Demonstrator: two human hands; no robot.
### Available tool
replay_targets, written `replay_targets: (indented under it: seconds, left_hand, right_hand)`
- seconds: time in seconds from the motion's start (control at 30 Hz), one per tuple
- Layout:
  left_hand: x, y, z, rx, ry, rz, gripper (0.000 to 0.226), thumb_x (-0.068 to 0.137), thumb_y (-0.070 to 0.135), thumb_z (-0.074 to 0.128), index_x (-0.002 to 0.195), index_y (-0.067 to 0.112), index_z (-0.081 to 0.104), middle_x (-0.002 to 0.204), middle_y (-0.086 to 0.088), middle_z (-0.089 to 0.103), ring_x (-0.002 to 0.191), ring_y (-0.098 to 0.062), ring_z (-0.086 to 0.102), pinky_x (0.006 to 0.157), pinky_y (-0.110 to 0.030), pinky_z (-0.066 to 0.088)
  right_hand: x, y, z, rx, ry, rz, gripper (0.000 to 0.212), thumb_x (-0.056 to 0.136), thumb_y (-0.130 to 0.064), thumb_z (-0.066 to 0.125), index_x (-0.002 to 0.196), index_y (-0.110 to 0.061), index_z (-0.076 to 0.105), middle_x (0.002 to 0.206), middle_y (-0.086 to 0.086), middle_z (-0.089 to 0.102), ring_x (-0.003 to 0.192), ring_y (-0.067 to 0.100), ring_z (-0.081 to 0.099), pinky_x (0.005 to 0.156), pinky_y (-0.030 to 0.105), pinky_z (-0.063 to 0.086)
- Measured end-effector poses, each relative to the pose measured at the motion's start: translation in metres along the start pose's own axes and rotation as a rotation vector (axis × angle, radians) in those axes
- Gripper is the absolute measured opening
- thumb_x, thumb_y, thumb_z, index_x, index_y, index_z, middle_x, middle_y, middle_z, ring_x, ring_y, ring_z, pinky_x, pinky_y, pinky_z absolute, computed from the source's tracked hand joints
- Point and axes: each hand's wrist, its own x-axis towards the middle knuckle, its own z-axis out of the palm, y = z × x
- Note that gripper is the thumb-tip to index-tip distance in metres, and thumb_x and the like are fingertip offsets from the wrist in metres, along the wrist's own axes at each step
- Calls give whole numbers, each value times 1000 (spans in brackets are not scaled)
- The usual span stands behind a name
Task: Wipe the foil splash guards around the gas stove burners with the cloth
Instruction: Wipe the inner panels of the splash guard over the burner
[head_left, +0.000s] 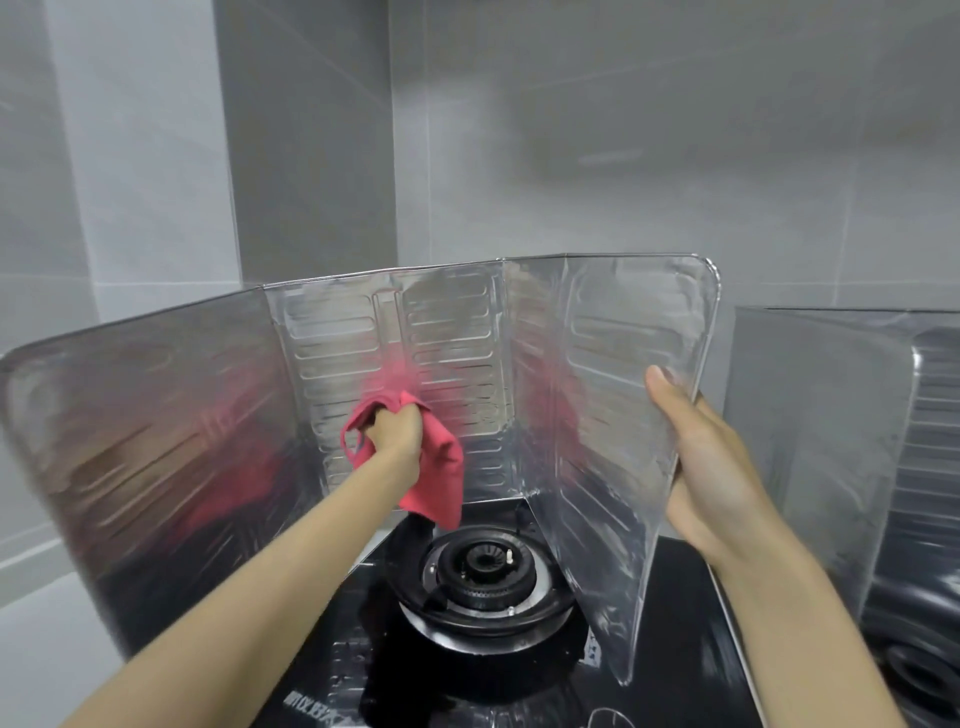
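Observation:
A folded silver foil splash guard (457, 332) stands around the left gas burner (480, 564) on the black stove. My left hand (397, 434) grips a bunched red cloth (441, 467) and presses it against the guard's back panel, low and near its middle. My right hand (706, 467) holds the outer edge of the guard's right panel (623, 415), thumb on the inner face and fingers behind it. A second foil guard (831, 415) stands at the far right around another burner.
Grey tiled walls rise behind the stove and form a corner at the back left. The black glass stove top (675, 649) spreads below, with a white counter (47, 649) to its left. The second burner (919, 670) shows partly at the right edge.

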Motion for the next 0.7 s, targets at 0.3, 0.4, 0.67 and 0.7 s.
replay_targets:
  seconds: [0.3, 0.4, 0.67, 0.7]
  left_hand:
    - [2, -39, -19, -159, -21, -181, 25, 96, 19, 44, 77, 5, 53, 30, -5, 33, 37, -22, 41, 48, -27, 32]
    - [7, -32, -22, -214, -19, -201, 33, 96, 14, 44, 63, 10, 44, 18, 4, 26, 18, -8, 32, 47, -28, 29]
    - [11, 13, -24, -255, 17, -46, 34, 97, 17, 43, 63, 15, 45, 25, 3, 33, 23, -5, 35, 34, -19, 31]
    - [11, 22, -24, -242, 28, -6, 34, 97, 17, 44, 63, 15, 44, 28, 1, 34, 24, -6, 36, 32, -19, 29]
  right_hand:
    - [1, 1, -1, 22, 4, 4, 126, 37, -76, 77, 145, -27, 35, 149, -11, 38, 140, 11, 31, 118, 48, 19]
    - [1, 1, 0, 27, 12, 4, 127, 36, -76, 77, 145, -26, 35, 149, -10, 39, 140, 11, 32, 118, 48, 20]
    - [1, 1, 0, 27, 18, -16, 120, 42, -73, 76, 145, -26, 36, 148, -10, 41, 138, 11, 35, 117, 47, 23]
    - [1, 1, 0, 24, 24, -15, 117, 45, -72, 76, 145, -26, 36, 148, -10, 41, 138, 12, 35, 116, 47, 24]
